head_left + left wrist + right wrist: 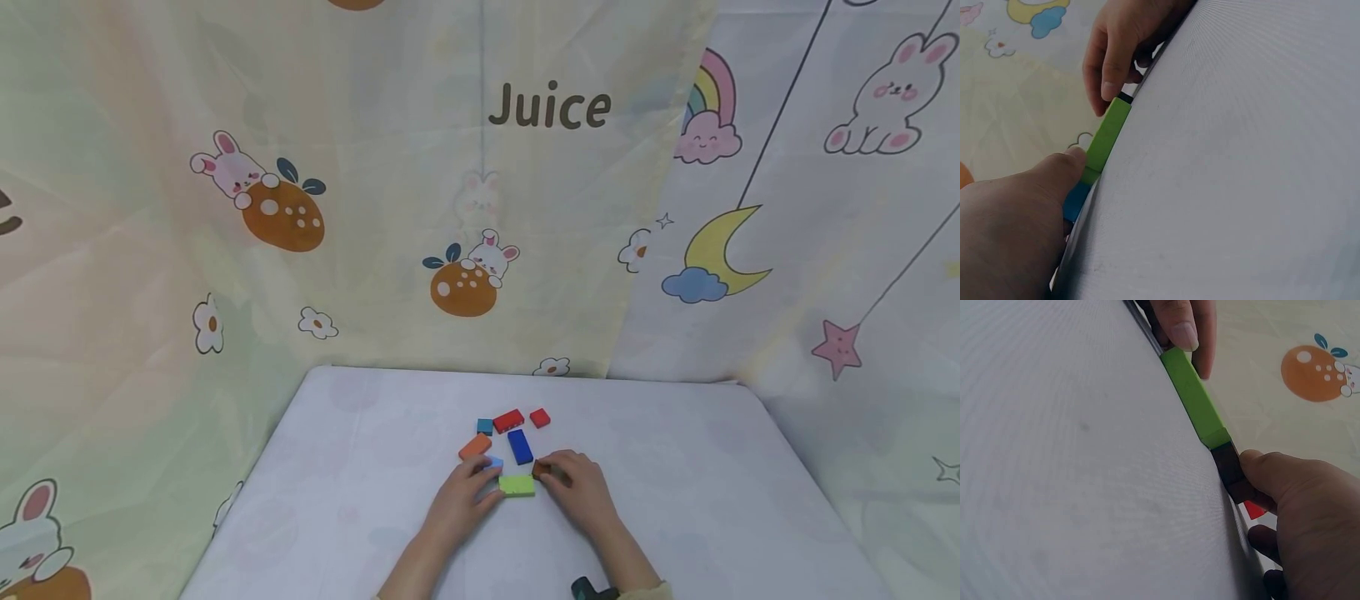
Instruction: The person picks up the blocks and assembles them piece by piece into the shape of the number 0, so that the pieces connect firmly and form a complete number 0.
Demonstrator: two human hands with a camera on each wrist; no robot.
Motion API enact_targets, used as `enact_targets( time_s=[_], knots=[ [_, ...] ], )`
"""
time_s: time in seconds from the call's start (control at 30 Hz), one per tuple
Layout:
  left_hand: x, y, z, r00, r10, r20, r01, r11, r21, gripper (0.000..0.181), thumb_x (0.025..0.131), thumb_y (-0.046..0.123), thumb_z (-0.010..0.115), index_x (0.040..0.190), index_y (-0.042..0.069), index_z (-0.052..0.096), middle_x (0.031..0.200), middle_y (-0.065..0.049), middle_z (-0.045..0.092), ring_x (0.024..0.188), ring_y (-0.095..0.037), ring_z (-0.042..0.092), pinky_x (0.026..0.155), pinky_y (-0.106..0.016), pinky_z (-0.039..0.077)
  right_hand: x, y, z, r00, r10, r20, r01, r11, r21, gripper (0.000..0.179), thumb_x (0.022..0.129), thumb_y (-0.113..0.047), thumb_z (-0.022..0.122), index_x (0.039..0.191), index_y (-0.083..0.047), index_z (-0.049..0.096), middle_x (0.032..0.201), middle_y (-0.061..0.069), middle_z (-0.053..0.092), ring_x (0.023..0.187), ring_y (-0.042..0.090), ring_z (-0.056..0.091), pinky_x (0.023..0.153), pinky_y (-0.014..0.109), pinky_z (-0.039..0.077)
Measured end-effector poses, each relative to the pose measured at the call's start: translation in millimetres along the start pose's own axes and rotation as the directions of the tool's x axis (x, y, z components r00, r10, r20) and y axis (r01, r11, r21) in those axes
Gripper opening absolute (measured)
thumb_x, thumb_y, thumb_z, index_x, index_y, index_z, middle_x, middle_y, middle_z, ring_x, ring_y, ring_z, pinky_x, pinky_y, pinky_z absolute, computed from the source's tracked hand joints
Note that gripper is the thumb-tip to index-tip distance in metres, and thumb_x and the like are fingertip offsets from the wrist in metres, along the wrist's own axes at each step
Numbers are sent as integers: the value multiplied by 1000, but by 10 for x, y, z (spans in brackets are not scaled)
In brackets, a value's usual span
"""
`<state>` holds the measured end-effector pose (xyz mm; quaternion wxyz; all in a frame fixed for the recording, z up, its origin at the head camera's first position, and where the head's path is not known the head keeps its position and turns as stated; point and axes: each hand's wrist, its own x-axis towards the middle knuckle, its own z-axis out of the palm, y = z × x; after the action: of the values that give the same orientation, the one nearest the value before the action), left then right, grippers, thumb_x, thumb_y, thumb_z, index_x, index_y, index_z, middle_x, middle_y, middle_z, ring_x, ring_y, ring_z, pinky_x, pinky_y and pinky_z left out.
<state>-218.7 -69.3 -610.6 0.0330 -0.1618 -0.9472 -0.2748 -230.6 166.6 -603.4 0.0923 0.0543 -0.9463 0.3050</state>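
Note:
A lime green block [517, 486] lies on the table between the two hands. At its left end is my left hand [459, 493], thumb and index finger about that end. Just beyond the index fingertip is a light blue block [493, 462], partly covered. My right hand [579, 487] pinches a small brown block [539, 470] between thumb and fingers, close to the green block's right end. In the right wrist view the brown block [1232, 472] looks dark and meets the end of the green block [1196, 400]. Behind them lies a dark blue block [520, 447].
An orange block [475, 447], a teal block [485, 427], a red block [508, 421] and a smaller red block [540, 417] lie farther back on the white tabletop [360, 483]. A dark object [592, 590] shows by the right wrist. Printed curtains hang behind.

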Motion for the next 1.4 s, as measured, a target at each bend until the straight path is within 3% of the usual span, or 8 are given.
enact_targets(
  time_s=[0.23, 0.5, 0.7, 1.13, 1.2, 1.4],
  knots=[
    [-3, 8, -11, 1000, -6, 7, 6, 1000, -17, 45, 90, 53, 65, 133, 38, 61, 142, 11, 53, 131, -12, 52, 106, -40, 49, 8, 10, -19, 999, 46, 13, -47, 996, 69, 16, 92, -36, 69, 107, -34, 72, 112, -11, 69, 114, 18, 61, 103, 52, 44],
    [11, 39, 4, 1000, -14, 16, 14, 999, -32, 45, 89, 52, 67, 132, 38, 62, 141, 10, 54, 130, -13, 53, 105, -41, 50, 52, 23, -74, 989, 129, 71, -140, 975, 173, 26, 97, -46, 58, 117, -34, 69, 129, -6, 64, 129, 22, 54, 109, 57, 42],
    [7, 49, -23, 1000, -17, 17, 17, 1000, -20, 45, 89, 52, 67, 132, 37, 62, 141, 10, 54, 130, -13, 53, 106, -41, 49, 190, 46, -91, 987, 119, 106, -141, 963, 228, 25, 96, -47, 59, 119, -39, 68, 135, -8, 61, 133, 22, 51, 108, 54, 44],
    [-5, 26, -35, 1000, -11, 4, 11, 1000, -17, 45, 90, 52, 66, 132, 36, 63, 141, 9, 55, 130, -14, 54, 105, -43, 50, 552, 1, -54, 963, 115, 244, -181, 947, 266, 33, 90, -36, 71, 121, -46, 65, 135, -9, 61, 121, 24, 57, 95, 48, 55],
    [-6, 20, -32, 1000, -6, 3, 6, 1000, -11, 45, 90, 53, 66, 132, 36, 63, 141, 9, 55, 130, -14, 54, 105, -43, 50, 585, -16, -56, 956, 109, 272, -184, 946, 267, 33, 89, -37, 72, 120, -48, 65, 136, -8, 61, 123, 26, 56, 96, 50, 54],
    [-7, -6, -26, 1000, 11, -4, -11, 1000, 3, 45, 90, 53, 65, 132, 36, 62, 141, 9, 54, 130, -14, 54, 105, -42, 50, 639, -70, -30, 944, 16, 331, -97, 968, 231, 33, 90, -36, 71, 122, -46, 66, 143, -4, 57, 136, 33, 48, 104, 63, 44]
  ],
)
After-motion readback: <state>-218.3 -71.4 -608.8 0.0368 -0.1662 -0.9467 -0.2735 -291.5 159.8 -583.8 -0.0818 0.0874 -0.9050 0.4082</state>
